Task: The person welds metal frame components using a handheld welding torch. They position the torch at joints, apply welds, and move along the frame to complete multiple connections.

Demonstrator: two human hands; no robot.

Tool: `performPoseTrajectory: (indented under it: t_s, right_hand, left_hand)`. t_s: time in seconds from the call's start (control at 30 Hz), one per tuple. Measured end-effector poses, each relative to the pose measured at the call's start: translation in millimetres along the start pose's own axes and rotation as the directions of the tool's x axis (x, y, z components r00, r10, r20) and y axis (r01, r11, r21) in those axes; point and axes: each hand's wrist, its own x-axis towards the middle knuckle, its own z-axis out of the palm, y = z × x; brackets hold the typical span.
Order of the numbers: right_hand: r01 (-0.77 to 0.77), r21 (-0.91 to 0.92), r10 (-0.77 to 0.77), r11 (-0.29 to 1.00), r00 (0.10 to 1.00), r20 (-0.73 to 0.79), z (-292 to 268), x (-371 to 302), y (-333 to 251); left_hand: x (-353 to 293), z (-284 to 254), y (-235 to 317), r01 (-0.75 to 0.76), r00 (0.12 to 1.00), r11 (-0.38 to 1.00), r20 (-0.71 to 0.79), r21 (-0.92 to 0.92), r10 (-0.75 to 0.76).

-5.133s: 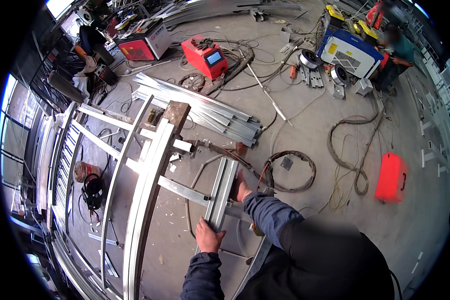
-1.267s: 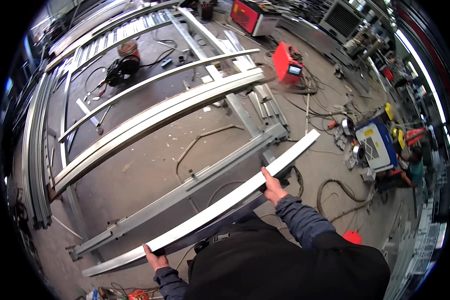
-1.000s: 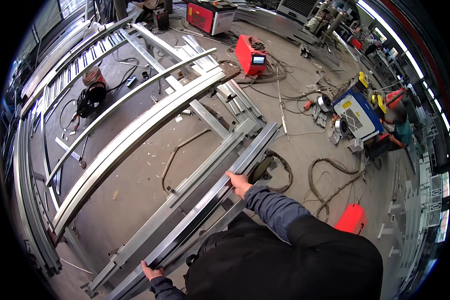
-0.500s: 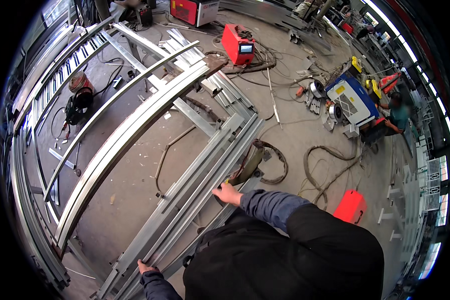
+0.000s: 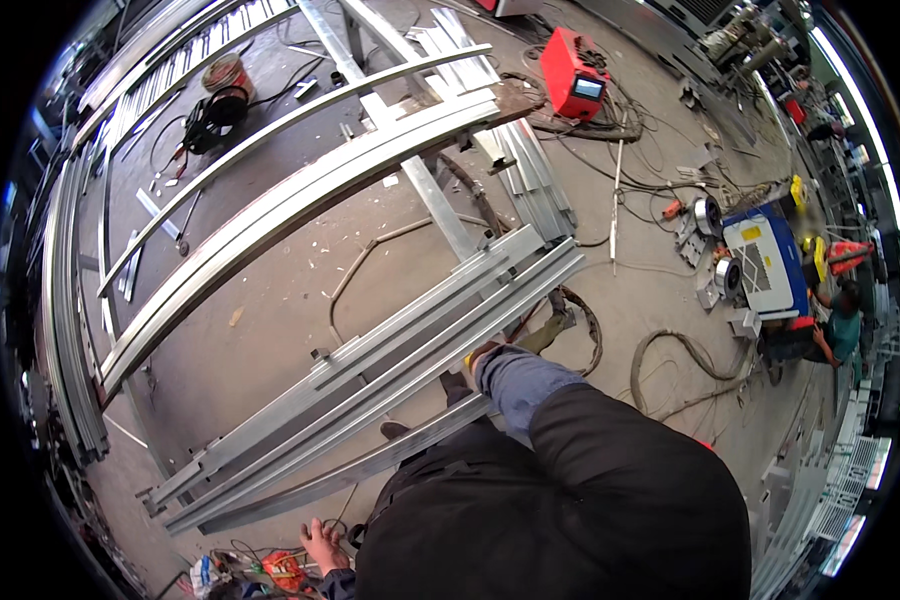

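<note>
Long silvery metal channels [image 5: 425,366] lie slantwise in front of me, with another profile [image 5: 270,420] parallel on their far side. A curved metal bar [image 5: 350,465] runs on the near side, beside my legs. My right hand [image 5: 483,355] is at the near edge of the channels, toward their right end. Its fingers look curled, and a small yellow thing shows at them, too small to name. My sleeve hides part of that hand. My left hand [image 5: 322,546] is off the metal at the lower left, fingers apart and holding nothing.
A large curved metal frame [image 5: 260,215] stands at the far left. A red machine with a screen [image 5: 574,75] and cables are beyond. At right are a blue-and-white machine [image 5: 765,262], wire spools and a co-worker [image 5: 842,325]. Colourful bags [image 5: 285,570] lie near my left hand.
My left hand has let go of the channels' near-left end and moved toward me, opening. The right hand stays by the channels. My view has turned, so the scene appears rotated.
</note>
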Motion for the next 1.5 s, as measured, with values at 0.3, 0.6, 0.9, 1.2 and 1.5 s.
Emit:
performPoseTrajectory:
  t_s: [0.3,0.6,0.9,1.2,1.5]
  right_hand:
    - [0.058,0.139,-0.038,0.989,0.988,-0.147,-16,-89,15]
    - [0.254,0.286,-0.108,0.924,0.891,-0.441,-53,-254,-54]
    - [0.442,0.247,-0.209,0.863,0.755,-0.621,-69,-379,-216]
    - [0.784,0.465,-0.463,0.411,0.619,-0.635,-101,-450,-432]
    - [0.917,0.013,-0.799,0.399,0.355,-0.485,-182,-426,-566]
  left_hand:
    - [-39,-21,-75,0.168,0.978,0.955,-0.083,-0.243,-0.193]
    - [3,-26,-97,0.092,0.959,0.993,0.274,-0.076,-0.068]
    - [-8,-108,-99,0.051,0.903,0.989,0.430,-0.136,0.013]
    - [-89,-196,35,-0.142,0.403,0.954,0.865,-0.264,0.299]
    - [-100,-244,97,0.065,0.380,0.661,0.631,-0.748,0.677]
